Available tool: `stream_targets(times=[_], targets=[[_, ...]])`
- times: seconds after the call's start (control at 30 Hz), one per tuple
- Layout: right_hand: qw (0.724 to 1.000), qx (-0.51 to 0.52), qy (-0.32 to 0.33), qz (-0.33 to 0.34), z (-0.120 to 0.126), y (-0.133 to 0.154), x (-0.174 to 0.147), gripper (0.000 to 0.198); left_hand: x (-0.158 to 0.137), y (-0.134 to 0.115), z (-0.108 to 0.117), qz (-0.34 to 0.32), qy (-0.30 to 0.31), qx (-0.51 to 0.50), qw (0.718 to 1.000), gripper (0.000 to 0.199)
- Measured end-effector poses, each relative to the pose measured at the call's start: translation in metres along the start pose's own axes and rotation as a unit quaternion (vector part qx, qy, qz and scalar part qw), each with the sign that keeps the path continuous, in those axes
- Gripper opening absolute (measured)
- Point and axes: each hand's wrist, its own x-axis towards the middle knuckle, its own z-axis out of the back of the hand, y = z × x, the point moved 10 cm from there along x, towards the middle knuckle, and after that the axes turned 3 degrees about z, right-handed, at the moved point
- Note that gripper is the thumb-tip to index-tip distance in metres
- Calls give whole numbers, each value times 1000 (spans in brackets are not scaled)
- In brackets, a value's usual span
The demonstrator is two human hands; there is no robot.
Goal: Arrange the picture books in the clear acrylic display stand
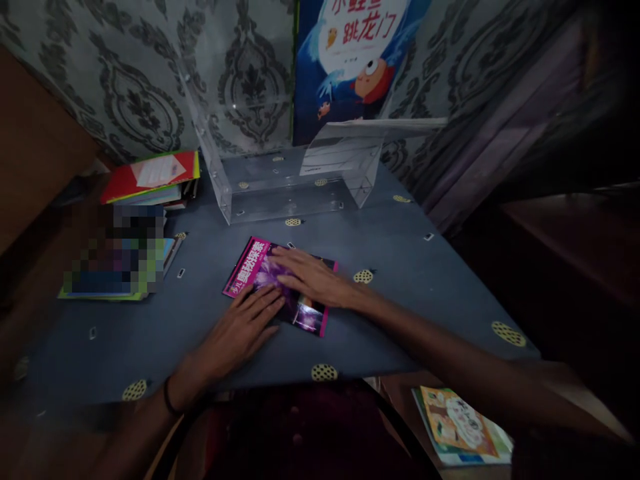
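Note:
A purple and pink book [313, 319] with white Chinese characters on its cover lies flat and closed on the table, turned at an angle to me. My left hand [247, 323] rests on its lower left part, the fingers stretched out over the cover. Across the upper right part lies my right hand [313, 277], palm down with fingers extended. Neither hand is gripping the book; both press or rest on top. The hands hide much of the cover's middle.
Behind the book stands a clear acrylic rack [290, 200] with paper sheets [340, 150] on its right. Stacks of books, one topped by a red folder [155, 177], sit at the left. A blue picture book [345, 80] leans against the wall. More books [463, 423] lie below, right.

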Motion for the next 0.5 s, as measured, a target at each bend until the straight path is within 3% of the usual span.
stream_targets(times=[0.1,0.23,0.33,0.5], targets=[[998,-48,-26,-32,15,-26,-3,53,1,14,-2,9,11,19,1000,48],[994,-97,-48,-24,17,-32,-11,49,10,37,3,-6,5,67,998,59],[992,-109,-57,-18,15,-30,-14,48,17,35,4,-77,19,97,992,58],[994,-82,-65,-17,17,-27,-13,50,11,10,4,-212,34,140,967,48]])
